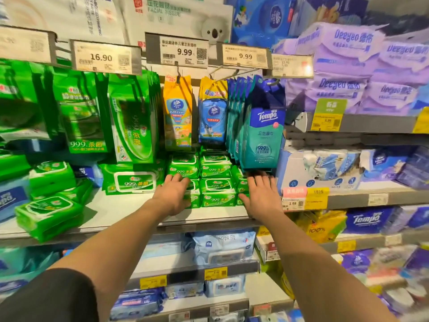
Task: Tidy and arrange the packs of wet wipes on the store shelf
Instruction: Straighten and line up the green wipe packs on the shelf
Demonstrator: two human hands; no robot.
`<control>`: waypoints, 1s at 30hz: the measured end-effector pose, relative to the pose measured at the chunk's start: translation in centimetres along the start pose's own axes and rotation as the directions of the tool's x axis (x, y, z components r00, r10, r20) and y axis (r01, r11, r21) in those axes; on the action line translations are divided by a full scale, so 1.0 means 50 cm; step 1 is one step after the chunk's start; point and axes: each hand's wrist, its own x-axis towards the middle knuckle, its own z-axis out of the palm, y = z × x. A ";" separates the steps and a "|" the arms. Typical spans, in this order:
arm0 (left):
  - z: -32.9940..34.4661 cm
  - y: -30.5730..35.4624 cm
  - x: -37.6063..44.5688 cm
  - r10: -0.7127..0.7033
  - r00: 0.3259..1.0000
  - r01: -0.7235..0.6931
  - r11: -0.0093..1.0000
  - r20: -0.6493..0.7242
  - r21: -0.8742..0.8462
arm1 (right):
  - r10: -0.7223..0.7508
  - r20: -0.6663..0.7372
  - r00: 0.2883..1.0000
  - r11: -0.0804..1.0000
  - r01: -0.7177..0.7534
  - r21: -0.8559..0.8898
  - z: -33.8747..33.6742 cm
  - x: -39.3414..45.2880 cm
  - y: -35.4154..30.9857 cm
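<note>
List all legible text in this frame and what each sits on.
"16.90": left price tag
"9.99": middle price tag
"9.99": right price tag
"FACIAL TISSUE": white tissue pack on the top shelf
"Tempo", "99.9%": hanging teal pack
"999": stacked green wipes packs
"Deeyeo": purple packs
"1.99": shelf-edge tag
"Tempo": dark blue pack, lower right
Barcodes, fine print and lower-shelf tags are too blurred to read.

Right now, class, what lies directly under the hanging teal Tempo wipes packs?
Under the Tempo packs sit stacked small green wipes packs on the shelf. The right hand covers the rightmost stack, with the left hand flat against the stack's left side.
</note>
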 end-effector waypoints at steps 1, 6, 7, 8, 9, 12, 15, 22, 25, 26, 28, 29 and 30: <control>0.002 0.000 -0.003 -0.004 1.000 0.004 1.000 -0.017 -0.005 | -0.005 0.001 1.000 1.000 0.005 0.004 0.002 -0.003 0.001; 0.011 -0.009 -0.024 -0.006 0.997 0.004 1.000 -0.072 -0.030 | -0.011 -0.017 1.000 0.999 0.012 0.037 0.009 -0.017 -0.005; 0.012 -0.011 -0.029 -0.014 0.997 0.010 0.999 -0.082 -0.039 | -0.011 -0.009 1.000 0.999 0.012 0.041 0.011 -0.021 -0.006; 0.013 -0.013 -0.034 -0.019 0.996 0.015 0.999 -0.088 -0.043 | -0.014 -0.004 1.000 0.999 0.014 0.043 0.011 -0.023 -0.006; 0.014 -0.016 -0.038 -0.021 0.996 0.017 0.999 -0.088 -0.046 | -0.017 0.001 1.000 0.999 0.017 0.044 0.009 -0.025 -0.006; 0.012 -0.027 -0.052 -0.017 0.995 0.010 0.998 -0.097 -0.064 | -0.020 0.027 0.999 0.999 0.020 0.026 0.000 -0.029 -0.007; -0.004 -0.045 -0.075 -0.023 0.993 0.019 0.999 -0.118 -0.042 | -0.016 0.049 0.999 1.000 0.015 0.008 -0.003 -0.030 -0.021; -0.079 -0.194 -0.191 -0.149 0.980 0.151 0.989 -0.129 0.004 | -0.215 -0.014 0.976 0.976 0.215 0.024 -0.044 -0.018 -0.200; -0.114 -0.284 -0.254 -0.224 0.961 0.225 0.974 -0.163 -0.007 | -0.321 -0.071 0.944 0.941 0.327 0.084 -0.074 -0.009 -0.332; -0.124 -0.315 -0.276 -0.244 0.952 0.246 0.969 -0.183 -0.016 | -0.357 -0.083 0.930 0.921 0.366 0.133 -0.086 -0.009 -0.380; -0.142 -0.376 -0.318 -0.286 0.935 0.287 0.958 -0.209 -0.030 | -0.445 -0.083 0.892 0.859 0.451 0.241 -0.104 -0.011 -0.483; -0.151 -0.404 -0.339 -0.310 0.927 0.309 0.950 -0.211 -0.040 | -0.473 -0.070 0.878 0.829 0.471 0.302 -0.110 -0.015 -0.537; -0.158 -0.430 -0.359 -0.333 0.918 0.330 0.943 -0.215 -0.049 | -0.472 -0.048 0.880 0.806 0.453 0.380 -0.116 -0.022 -0.589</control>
